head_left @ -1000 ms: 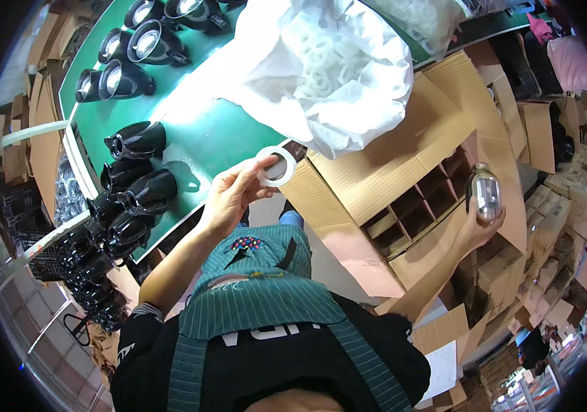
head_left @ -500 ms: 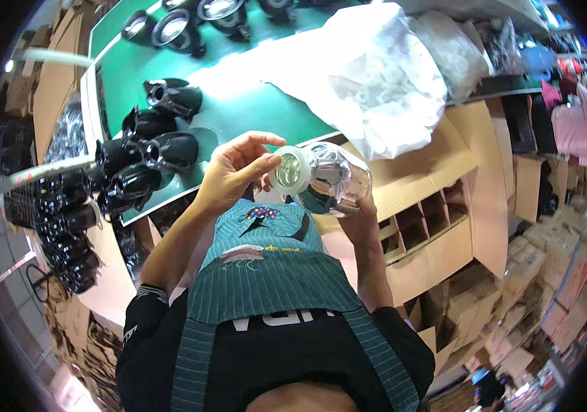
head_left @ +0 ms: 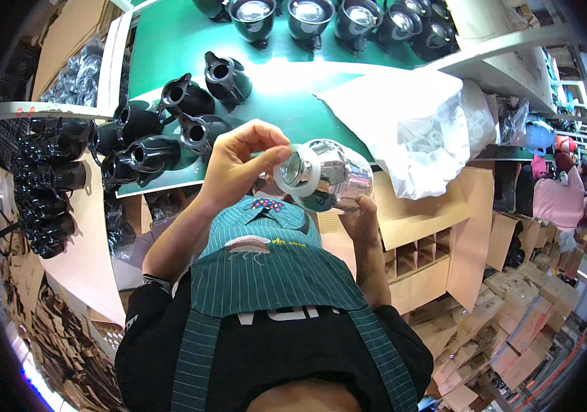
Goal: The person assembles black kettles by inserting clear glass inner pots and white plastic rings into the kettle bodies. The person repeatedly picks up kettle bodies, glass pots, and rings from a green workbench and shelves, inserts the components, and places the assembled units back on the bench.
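A silvered glass vacuum flask liner (head_left: 345, 175) lies tilted in front of my chest, its mouth toward the left. Around its neck sits a translucent white ring (head_left: 314, 180), with the clear glass lip standing out beyond it. My right hand (head_left: 360, 214) grips the liner from below at its wide end, most of its fingers hidden behind the glass. At the mouth, my left hand (head_left: 244, 161) is closed, thumb and curled fingers pinching the upper edge of the lip. Its lower fingers are partly hidden.
Black jug bodies (head_left: 197, 127) stand and lie on the green table (head_left: 273, 103) at left. Several round-topped black jugs (head_left: 310, 17) line the far side. A white bag (head_left: 417, 130) of translucent rings is at right, above an open divided carton (head_left: 420, 257).
My view has shifted, so the table and jugs appear elsewhere in it. The ring now shows farther back from the liner's lip. Both hands stay on the liner.
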Demonstrator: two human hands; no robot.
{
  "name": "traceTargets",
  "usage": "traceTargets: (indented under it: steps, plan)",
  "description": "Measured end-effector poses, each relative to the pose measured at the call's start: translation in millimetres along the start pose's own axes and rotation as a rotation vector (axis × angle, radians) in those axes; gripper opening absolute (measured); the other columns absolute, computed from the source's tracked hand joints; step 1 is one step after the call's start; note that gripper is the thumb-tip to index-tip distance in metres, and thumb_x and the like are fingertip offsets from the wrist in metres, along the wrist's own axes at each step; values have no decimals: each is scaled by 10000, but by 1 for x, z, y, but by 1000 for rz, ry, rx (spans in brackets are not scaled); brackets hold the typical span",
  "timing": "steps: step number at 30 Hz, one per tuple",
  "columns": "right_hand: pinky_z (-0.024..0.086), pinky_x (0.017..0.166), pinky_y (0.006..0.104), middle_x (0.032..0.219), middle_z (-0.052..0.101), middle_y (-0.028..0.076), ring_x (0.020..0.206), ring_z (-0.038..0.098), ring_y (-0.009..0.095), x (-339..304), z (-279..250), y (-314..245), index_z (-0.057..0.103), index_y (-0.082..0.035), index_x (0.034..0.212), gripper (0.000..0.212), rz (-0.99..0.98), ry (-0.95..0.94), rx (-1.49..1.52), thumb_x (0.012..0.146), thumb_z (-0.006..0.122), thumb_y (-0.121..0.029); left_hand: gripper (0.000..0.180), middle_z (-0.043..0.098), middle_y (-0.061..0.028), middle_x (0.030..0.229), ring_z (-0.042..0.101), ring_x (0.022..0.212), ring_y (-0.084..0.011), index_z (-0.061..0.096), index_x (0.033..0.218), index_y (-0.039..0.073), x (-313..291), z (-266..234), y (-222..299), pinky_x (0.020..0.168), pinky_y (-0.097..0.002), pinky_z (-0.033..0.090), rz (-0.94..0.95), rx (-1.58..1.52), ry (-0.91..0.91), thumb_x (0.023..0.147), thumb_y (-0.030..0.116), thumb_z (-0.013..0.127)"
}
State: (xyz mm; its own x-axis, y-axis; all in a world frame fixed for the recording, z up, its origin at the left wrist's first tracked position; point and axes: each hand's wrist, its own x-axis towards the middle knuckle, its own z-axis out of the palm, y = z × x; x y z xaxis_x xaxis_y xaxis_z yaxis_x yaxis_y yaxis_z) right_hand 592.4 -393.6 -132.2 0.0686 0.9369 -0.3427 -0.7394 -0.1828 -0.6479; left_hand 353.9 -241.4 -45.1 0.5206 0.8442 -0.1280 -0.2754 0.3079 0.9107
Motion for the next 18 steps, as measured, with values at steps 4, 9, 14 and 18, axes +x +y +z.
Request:
traceTargets:
  steps: [4,9,14,18]
  plan:
    - [491,1105,464,1430,553,169,1290,588,300,18,28,20,379,5,1513,878,4,-41,-1,833,774,-385,185,687,-1,899,624,739,-32,667,1043,45,2,-41,19,585,-182,481,-5,71,46,927,117,793]
    - [483,1113,484,1436,566,157,1300,583,307,48,74,42,430,0,1493,847,-16,-55,-33,838,772,-414,204,721,-10,935,622,783,-27,687,1068,72,1,-93,43,584,-168,467,-85,121,81,934,178,799]
    - [480,1110,505,1448,542,168,1288,582,319,82,110,72,423,0,1498,859,-23,-77,30,828,750,-426,176,711,-1,918,606,762,-19,680,1054,72,2,-133,65,575,-171,459,-149,37,109,951,173,780]
    - [461,1117,524,1489,510,154,1356,518,333,108,140,91,407,-53,1529,935,55,-84,74,791,751,-512,208,638,32,932,564,751,-24,633,1070,86,3,-160,61,630,-171,459,-157,-166,107,991,249,736]
